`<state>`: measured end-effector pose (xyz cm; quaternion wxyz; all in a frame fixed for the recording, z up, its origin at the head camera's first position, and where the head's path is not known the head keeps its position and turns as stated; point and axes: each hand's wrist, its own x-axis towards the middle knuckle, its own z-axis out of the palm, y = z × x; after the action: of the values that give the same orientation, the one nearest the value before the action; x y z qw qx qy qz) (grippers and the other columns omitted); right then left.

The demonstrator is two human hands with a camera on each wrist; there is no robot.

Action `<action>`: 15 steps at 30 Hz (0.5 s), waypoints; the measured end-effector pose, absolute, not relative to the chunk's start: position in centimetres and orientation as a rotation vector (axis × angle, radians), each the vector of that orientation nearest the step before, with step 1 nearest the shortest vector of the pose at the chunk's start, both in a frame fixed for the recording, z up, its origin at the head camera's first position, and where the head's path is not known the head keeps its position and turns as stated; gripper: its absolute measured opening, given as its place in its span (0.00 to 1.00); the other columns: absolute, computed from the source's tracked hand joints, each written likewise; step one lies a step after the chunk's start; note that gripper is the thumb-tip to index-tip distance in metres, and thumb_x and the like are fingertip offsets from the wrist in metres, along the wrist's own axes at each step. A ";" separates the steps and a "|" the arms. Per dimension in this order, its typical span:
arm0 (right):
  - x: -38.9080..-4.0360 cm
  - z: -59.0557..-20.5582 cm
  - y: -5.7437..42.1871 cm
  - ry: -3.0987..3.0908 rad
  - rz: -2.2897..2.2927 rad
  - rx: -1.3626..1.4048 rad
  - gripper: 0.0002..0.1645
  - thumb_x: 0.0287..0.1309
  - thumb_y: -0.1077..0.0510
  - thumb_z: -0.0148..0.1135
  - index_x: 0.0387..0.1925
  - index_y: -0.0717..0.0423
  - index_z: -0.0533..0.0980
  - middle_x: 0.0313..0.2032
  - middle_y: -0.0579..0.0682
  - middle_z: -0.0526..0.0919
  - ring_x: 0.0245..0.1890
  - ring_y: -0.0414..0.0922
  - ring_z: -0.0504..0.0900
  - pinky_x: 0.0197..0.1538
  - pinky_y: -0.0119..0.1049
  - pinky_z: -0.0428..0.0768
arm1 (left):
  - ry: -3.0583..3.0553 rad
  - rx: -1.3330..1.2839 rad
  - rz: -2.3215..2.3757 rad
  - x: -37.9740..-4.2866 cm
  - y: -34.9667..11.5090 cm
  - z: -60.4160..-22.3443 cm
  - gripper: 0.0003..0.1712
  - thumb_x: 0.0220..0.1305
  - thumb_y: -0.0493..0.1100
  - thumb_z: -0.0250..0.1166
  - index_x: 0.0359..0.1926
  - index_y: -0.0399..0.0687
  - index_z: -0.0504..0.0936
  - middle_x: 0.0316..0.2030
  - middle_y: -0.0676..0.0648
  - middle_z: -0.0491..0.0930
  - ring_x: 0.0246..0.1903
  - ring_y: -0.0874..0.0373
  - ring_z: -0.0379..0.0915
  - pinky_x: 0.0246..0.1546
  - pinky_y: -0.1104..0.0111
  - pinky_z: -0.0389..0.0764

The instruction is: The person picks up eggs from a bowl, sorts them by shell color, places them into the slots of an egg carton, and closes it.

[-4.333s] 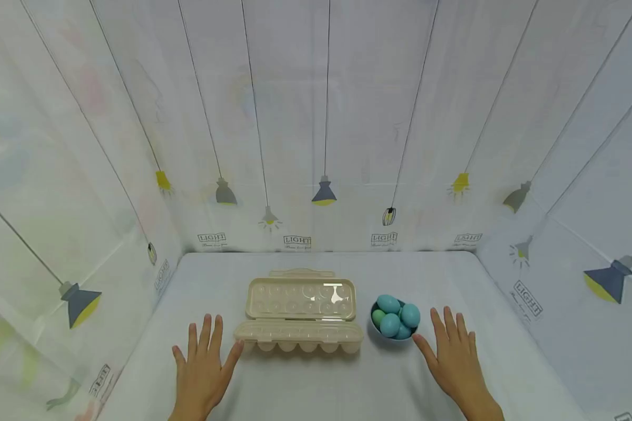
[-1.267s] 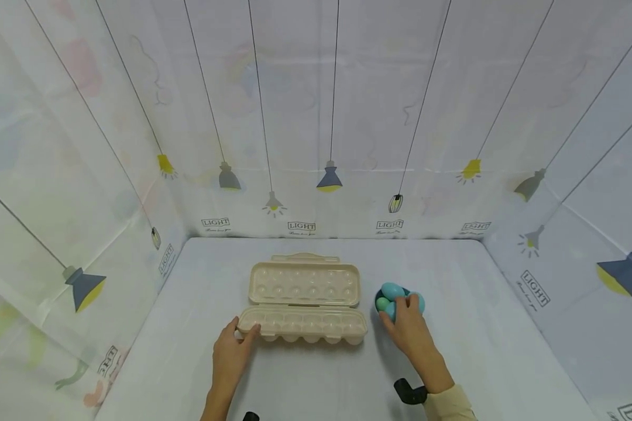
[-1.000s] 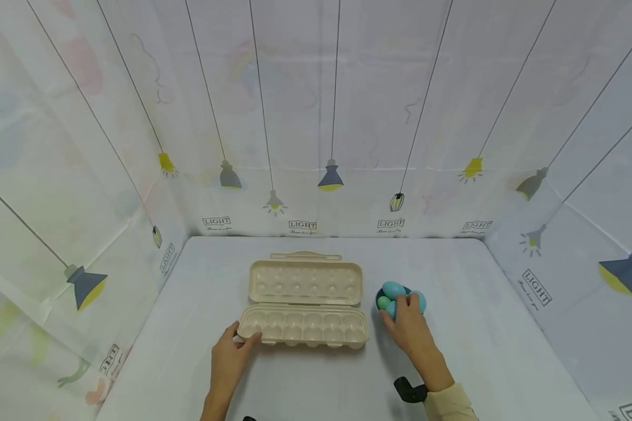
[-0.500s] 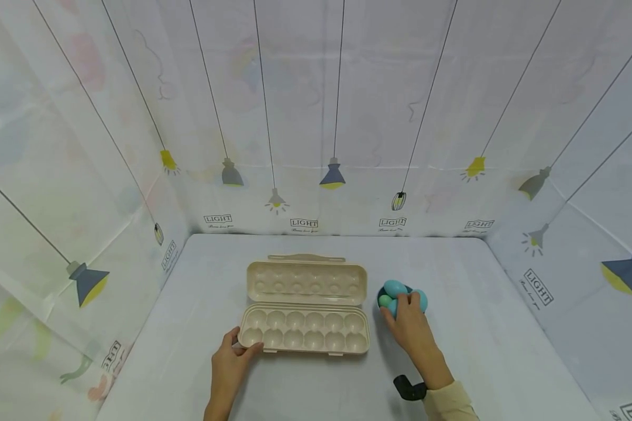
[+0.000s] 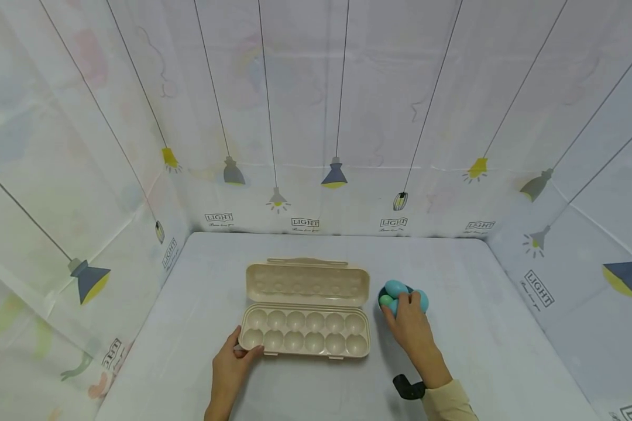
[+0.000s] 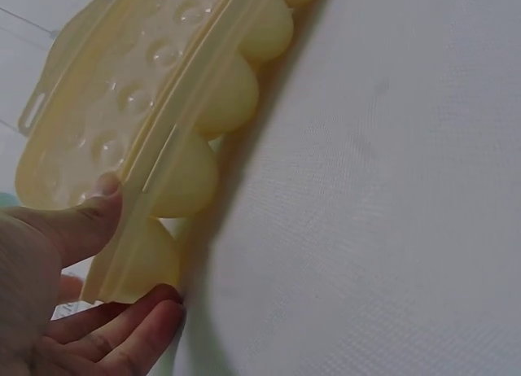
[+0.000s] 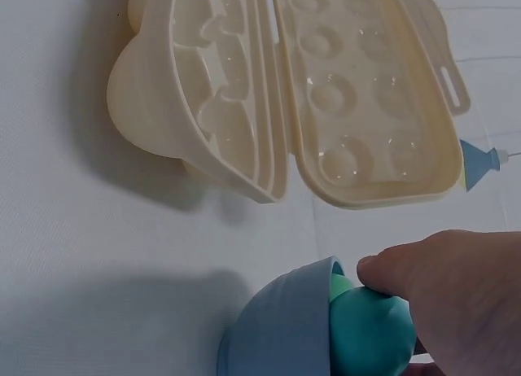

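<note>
An open cream plastic egg box (image 5: 308, 285) lies in the middle of the table, its lid leaning back behind the cupped base. Every cup seen in the head view holds nothing. My left hand (image 5: 229, 367) grips the base's front left corner, thumb on the rim (image 6: 108, 238) and fingers underneath. To the right stands a small blue bowl (image 7: 281, 331) of blue and green eggs. My right hand (image 5: 412, 332) reaches over it and pinches a blue egg (image 7: 371, 331) still in the bowl; the fingers behind that egg are mostly hidden.
A white cloth covers the table (image 5: 158, 351). Behind and at both sides hang pale curtains (image 5: 305, 88) printed with lamps. A black wrist mount (image 5: 408, 387) sits below my right hand.
From lying flat apart, my hands have moved to the egg box and the eggs. The box's base has tipped down level, so its cups face up. The right hand stays at the bowl.
</note>
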<state>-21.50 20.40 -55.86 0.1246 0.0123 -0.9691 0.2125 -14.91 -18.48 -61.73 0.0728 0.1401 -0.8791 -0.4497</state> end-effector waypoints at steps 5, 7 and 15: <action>-21.4 -55.7 20.3 -2.810 0.629 0.026 0.23 0.64 0.55 0.65 0.45 0.72 0.68 0.45 0.70 0.67 0.19 0.50 0.74 0.22 0.44 0.79 | -2.623 0.411 -1.371 -14.8 -18.5 -62.0 0.48 0.54 0.53 0.77 0.69 0.34 0.68 0.50 0.34 0.84 0.34 0.57 0.86 0.37 0.65 0.82; -21.4 -55.7 20.2 -2.805 0.622 0.026 0.24 0.63 0.56 0.65 0.47 0.73 0.69 0.45 0.70 0.68 0.20 0.50 0.75 0.23 0.45 0.80 | -2.612 0.406 -1.377 -14.8 -18.5 -62.1 0.48 0.54 0.54 0.77 0.69 0.35 0.68 0.51 0.34 0.84 0.34 0.57 0.86 0.38 0.65 0.82; -21.3 -55.0 19.7 -2.790 0.637 0.017 0.26 0.62 0.57 0.63 0.54 0.72 0.69 0.45 0.72 0.73 0.28 0.55 0.79 0.30 0.50 0.82 | -2.553 0.411 -1.428 -14.7 -18.6 -62.6 0.49 0.53 0.56 0.77 0.70 0.38 0.69 0.51 0.37 0.85 0.35 0.59 0.86 0.39 0.71 0.80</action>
<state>-21.25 19.69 -55.02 0.1393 0.0057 -0.9654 0.2203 -14.65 -18.56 -62.61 0.0936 0.1385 -0.8606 -0.4812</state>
